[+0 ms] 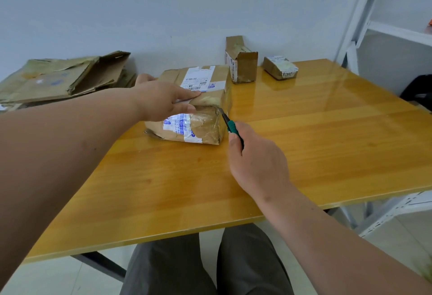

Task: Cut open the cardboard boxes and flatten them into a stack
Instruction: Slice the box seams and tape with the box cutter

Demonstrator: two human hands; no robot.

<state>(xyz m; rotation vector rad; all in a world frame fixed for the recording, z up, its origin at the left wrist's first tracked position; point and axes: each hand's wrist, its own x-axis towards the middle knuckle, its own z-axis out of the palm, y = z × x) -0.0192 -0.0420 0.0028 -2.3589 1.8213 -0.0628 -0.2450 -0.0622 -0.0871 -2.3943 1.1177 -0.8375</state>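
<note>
A taped brown cardboard box (205,98) with white shipping labels lies on the yellow wooden table (304,135). My left hand (163,100) rests on the box's near top edge, fingers pointing right and thumb over the front face. My right hand (254,161) grips a green-handled utility knife (230,125), whose blade tip touches the box's near right corner. At the far left lies a stack of flattened cardboard (63,77). Two smaller boxes stand at the back: an opened upright one (242,63) and a low sealed one (280,68).
A white metal shelf rack (385,28) stands at the right, beside the table's far corner. A dark bag (418,89) sits behind the table's right edge. My legs in grey trousers (205,266) are under the near edge. The wall runs close behind the boxes.
</note>
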